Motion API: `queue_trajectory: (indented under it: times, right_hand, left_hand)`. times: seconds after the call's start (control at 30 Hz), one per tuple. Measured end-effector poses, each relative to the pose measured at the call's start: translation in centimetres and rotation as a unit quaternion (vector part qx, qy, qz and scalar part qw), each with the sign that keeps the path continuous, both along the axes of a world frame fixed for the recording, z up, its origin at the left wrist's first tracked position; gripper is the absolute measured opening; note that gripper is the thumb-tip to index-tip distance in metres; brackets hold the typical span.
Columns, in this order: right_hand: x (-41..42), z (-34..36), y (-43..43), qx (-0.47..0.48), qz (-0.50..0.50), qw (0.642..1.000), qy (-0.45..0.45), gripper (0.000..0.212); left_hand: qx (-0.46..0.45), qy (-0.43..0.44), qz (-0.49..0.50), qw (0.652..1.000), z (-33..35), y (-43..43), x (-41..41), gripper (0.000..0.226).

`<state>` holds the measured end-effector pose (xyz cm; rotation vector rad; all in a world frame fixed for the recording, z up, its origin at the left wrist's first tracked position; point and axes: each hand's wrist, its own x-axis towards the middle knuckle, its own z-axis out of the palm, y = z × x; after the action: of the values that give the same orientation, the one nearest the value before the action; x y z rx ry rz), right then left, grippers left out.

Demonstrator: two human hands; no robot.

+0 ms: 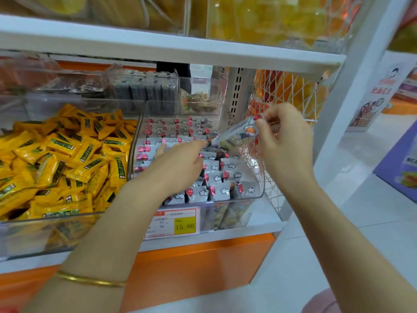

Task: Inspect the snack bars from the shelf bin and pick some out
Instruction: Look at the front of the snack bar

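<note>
A clear plastic shelf bin [259, 188] holds several grey-white snack bars [216, 168] with red marks and cloud prints, stood in rows. My right hand [284, 141] pinches one snack bar [237, 132] by its upper end and holds it tilted above the bin's right side. My left hand [180, 163] reaches into the bin with its fingers stretched out over the bars; its fingertip is close to the lower end of the held bar. Whether it touches that bar I cannot tell.
A bin of yellow wrapped snacks [58, 159] stands to the left. Dark packets [144, 89] sit in bins behind. A price tag [173, 223] reads 15.80 on the bin's front. A white shelf board [180, 50] hangs overhead, and a white wire mesh [293, 96] closes the right side.
</note>
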<state>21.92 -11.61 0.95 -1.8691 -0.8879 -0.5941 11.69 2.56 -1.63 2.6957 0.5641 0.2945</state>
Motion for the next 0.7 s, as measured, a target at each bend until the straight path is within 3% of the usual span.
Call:
queue_trajectory:
  times: [0.13,0.37,0.7]
  right_hand:
    - [0.4,0.6,-0.6,0.069,-0.019,0.997,0.018,0.013]
    - [0.0,0.4,-0.3,0.072,-0.011,0.997,0.038,0.011]
    - [-1.0,0.4,0.1,0.076,0.026,0.989,0.122,0.027]
  left_hand:
    - [0.027,-0.024,-0.016,0.999,0.0,0.0,0.2,0.041]
    - [0.060,-0.031,-0.029,0.997,-0.1,0.3,0.0,0.034]
    - [-0.062,-0.153,0.008,0.986,-0.3,0.3,-0.8,0.042]
